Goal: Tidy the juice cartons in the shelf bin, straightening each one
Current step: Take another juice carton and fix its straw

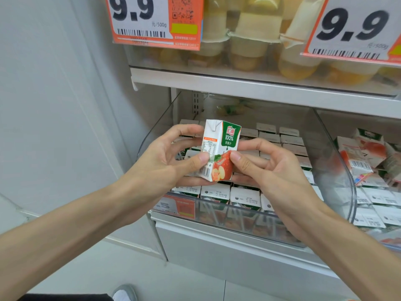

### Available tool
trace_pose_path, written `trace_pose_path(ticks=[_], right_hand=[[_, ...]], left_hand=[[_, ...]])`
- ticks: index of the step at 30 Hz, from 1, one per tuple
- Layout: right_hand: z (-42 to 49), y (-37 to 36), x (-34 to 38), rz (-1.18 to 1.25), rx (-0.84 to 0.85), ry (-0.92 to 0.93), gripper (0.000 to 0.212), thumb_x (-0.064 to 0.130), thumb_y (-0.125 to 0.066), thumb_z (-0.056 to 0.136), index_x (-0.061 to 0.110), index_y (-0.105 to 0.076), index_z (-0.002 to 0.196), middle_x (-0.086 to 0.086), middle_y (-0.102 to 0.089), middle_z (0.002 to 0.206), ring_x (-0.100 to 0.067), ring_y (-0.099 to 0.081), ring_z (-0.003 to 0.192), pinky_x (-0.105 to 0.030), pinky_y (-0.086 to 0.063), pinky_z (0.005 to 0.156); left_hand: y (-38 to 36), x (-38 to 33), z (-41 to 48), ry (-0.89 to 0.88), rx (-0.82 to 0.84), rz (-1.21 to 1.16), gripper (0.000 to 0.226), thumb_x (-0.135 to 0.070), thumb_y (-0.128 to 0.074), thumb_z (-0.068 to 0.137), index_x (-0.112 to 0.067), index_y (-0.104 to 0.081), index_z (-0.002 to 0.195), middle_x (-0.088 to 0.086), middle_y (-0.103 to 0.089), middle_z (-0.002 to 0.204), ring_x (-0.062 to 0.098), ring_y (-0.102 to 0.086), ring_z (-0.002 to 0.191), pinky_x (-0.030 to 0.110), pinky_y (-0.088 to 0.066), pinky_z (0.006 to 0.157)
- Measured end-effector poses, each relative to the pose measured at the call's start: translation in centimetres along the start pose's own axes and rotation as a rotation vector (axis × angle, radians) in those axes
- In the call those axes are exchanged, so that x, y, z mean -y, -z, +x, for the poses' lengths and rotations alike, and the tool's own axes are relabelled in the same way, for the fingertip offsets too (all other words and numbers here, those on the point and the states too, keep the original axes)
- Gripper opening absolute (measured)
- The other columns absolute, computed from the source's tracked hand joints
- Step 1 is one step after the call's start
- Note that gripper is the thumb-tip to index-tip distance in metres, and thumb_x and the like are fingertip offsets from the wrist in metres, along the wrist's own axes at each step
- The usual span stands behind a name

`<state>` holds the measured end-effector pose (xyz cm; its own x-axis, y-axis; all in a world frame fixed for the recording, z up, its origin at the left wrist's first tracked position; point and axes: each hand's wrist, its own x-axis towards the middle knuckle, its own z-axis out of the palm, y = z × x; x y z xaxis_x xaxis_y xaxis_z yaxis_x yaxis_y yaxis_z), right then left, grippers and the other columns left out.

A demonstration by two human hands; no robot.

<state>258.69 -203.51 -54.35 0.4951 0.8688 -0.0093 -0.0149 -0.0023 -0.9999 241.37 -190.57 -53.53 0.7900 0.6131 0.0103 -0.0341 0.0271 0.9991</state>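
One carton (219, 148) held above the shelf bin (152, 135), left hand (165, 157) at its left side, right hand (267, 168) at its right. Beneath, rows of cartons (288, 144) stand in the bin. Further cartons (360, 161) lie right of it; cups (247, 51) on the shelf above

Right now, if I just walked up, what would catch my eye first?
Dead centre, an apple juice carton is held up, gripped by the left hand and the right hand, over the clear bin of rowed cartons. Above, two big orange price tags reading 9.9 hang at top left and top right.
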Motion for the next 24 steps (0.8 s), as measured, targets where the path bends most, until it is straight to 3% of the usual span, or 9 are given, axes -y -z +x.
trace_pose_path(ticks=[5, 10, 12, 16, 20, 24], right_hand=[[-0.3, -0.27, 0.12, -0.031, 0.052, 0.026, 0.031, 0.037, -0.079, 0.088, 0.02, -0.078, 0.114, 0.0, -0.079, 0.115, -0.021, -0.078, 0.107, -0.04, -0.058, 0.103], [-0.22, 0.01, 0.27, -0.144, 0.108, 0.015, 0.041, 0.042, -0.081, 0.087, 0.027, -0.076, 0.125, 0.01, -0.078, 0.122, -0.014, -0.074, 0.116, -0.04, -0.05, 0.112], [-0.23, 0.1, 0.37, -0.155, 0.131, 0.051, 0.042, 0.031, -0.083, 0.088, 0.028, -0.073, 0.129, 0.011, -0.076, 0.125, -0.008, -0.071, 0.12, -0.037, -0.052, 0.111], [-0.28, 0.01, 0.18, -0.233, 0.158, 0.183, 0.054, 0.004, -0.087, 0.082, 0.024, -0.07, 0.129, 0.013, -0.075, 0.128, -0.006, -0.067, 0.125, -0.032, -0.053, 0.109], [0.0, 0.03, 0.01, -0.248, 0.149, 0.218, 0.056, 0.0, -0.087, 0.08, 0.028, -0.07, 0.126, 0.015, -0.075, 0.127, -0.005, -0.066, 0.126, -0.036, -0.052, 0.11], [-0.02, 0.17, -0.07, -0.252, 0.15, 0.209, 0.057, 0.006, -0.087, 0.083, 0.029, -0.068, 0.132, 0.017, -0.074, 0.128, -0.004, -0.066, 0.126, -0.035, -0.052, 0.109]], left_hand=[[-0.13, -0.02, -0.44, 0.019, 0.154, 0.106, 0.041, -0.021, -0.063, 0.102, -0.023, -0.064, 0.143, -0.008, -0.068, 0.141, 0.02, -0.073, 0.121, 0.032, -0.06, 0.099], [0.1, 0.09, -0.59, 0.041, 0.069, 0.164, 0.045, -0.023, -0.073, 0.097, -0.026, -0.066, 0.141, -0.009, -0.07, 0.138, 0.017, -0.073, 0.119, 0.038, -0.06, 0.101], [0.38, 0.15, -0.47, 0.012, 0.052, 0.195, 0.05, -0.018, -0.079, 0.092, -0.029, -0.065, 0.139, -0.012, -0.069, 0.14, 0.016, -0.072, 0.122, 0.043, -0.057, 0.106], [0.47, 0.27, -0.24, -0.114, -0.015, 0.311, 0.058, -0.002, -0.086, 0.081, -0.028, -0.066, 0.128, -0.015, -0.071, 0.132, 0.009, -0.067, 0.128, 0.032, -0.055, 0.109], [0.52, 0.38, -0.03, -0.143, -0.035, 0.332, 0.057, 0.001, -0.088, 0.078, -0.026, -0.067, 0.124, -0.012, -0.072, 0.13, 0.01, -0.067, 0.127, 0.03, -0.059, 0.101], [0.46, 0.32, 0.04, -0.153, -0.048, 0.355, 0.059, -0.007, -0.089, 0.077, -0.03, -0.068, 0.127, -0.016, -0.072, 0.13, 0.006, -0.068, 0.125, 0.025, -0.056, 0.104]])
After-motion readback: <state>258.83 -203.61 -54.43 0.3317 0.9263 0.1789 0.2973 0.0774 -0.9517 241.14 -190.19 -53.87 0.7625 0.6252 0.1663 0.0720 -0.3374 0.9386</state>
